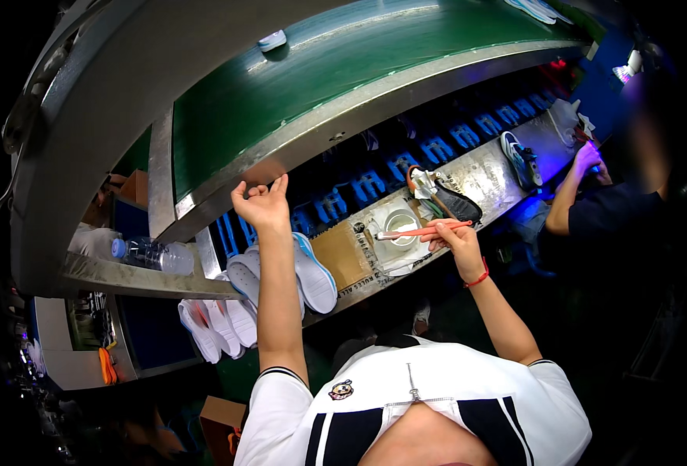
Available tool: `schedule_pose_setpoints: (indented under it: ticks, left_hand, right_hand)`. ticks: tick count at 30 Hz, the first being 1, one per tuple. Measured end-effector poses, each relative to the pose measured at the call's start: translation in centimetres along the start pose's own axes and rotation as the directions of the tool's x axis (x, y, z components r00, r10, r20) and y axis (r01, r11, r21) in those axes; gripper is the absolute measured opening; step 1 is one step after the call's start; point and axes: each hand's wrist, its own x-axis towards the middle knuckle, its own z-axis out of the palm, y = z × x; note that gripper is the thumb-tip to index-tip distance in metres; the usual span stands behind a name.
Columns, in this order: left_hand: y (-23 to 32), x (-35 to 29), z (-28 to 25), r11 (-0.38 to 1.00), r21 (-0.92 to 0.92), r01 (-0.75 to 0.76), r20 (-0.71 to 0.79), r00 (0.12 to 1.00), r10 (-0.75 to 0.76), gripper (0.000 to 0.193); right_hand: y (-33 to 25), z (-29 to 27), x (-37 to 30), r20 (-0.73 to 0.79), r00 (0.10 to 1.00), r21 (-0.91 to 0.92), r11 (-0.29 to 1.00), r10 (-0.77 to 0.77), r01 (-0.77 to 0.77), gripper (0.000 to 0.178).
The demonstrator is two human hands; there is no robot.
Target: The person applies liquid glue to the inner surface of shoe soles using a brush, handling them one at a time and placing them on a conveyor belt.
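My right hand [454, 242] grips a thin brush [425, 231] by its orange handle, its bristle end pointing left across a clear round cup [402, 217]. Beneath the cup lies a crumpled white sheet on the metal shelf. My left hand [264, 205] is raised beside the steel edge of the green conveyor belt [227, 147], its fingers partly bent and apart, nothing visible in them. Under my left forearm stand white shoe soles [315, 278] with blue trim, partly hidden by the arm. More white soles [217, 322] lean together to the left.
A dark pouch-like container [458, 206] with crumpled white paper sits right of the cup. Farther along the shelf rests a shoe [521, 159], near a co-worker's hands [587, 159]. A plastic bottle [153, 255] lies at left. Blue racks [368, 185] line the space under the belt.
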Motion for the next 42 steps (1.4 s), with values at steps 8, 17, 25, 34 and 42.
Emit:
schedule_pose_setpoints:
  ticks: [8,17,25,34,42]
  left_hand:
    - [3.1,-1.9,3.1,0.896,0.444,0.02,0.159,0.982,-0.101,0.018]
    - [6.8,-2.4,5.5,-0.457,0.426,-0.781,0.838,0.531,-0.127,0.046]
    - [3.4,-6.5,-1.4,-0.81,0.026,-0.585,0.886,0.389,-0.252,0.063]
    - [3.2,-7.7,-11.9,-0.033,0.902,-0.43,0.424,0.897,-0.125,0.016]
    - [5.1,-7.1,-13.2,0.625,0.767,0.146,0.16,0.9,-0.406,0.041]
  right_hand:
    - [0.7,-2.1,-1.1,-0.071,0.997,-0.047,0.999,0.022,-0.025,0.031]
    - [1.6,-1.6,-1.3,-0.067,0.993,0.013,0.995,0.098,-0.097,0.031]
    - [3.0,-1.3,-1.4,-0.046,0.991,-0.029,0.992,0.124,-0.125,0.03]
    - [2.8,-0.8,-1.5,-0.057,0.99,-0.044,0.99,0.13,-0.133,0.03]
    - [3.6,-0.8,-2.0,-0.049,0.984,-0.031,0.985,0.171,-0.172,0.029]
